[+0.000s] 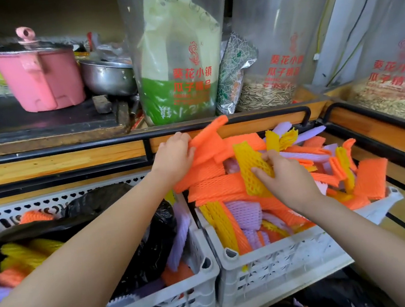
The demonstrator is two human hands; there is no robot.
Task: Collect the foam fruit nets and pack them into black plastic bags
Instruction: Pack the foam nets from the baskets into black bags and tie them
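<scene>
Gripping one orange net (207, 137) is the left hand (174, 157); the right hand (290, 178) pinches one yellow net (249, 166). Two crates (278, 264), one bag (154, 248), three jars (176, 56), one pot (41, 77).

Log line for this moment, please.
left hand: grips orange foam fruit net | right hand: pinches yellow foam fruit net | site: right white plastic crate | black plastic bag: in left crate

shop | seed dispensers (282, 45) | wooden display bins (268, 121)
</scene>
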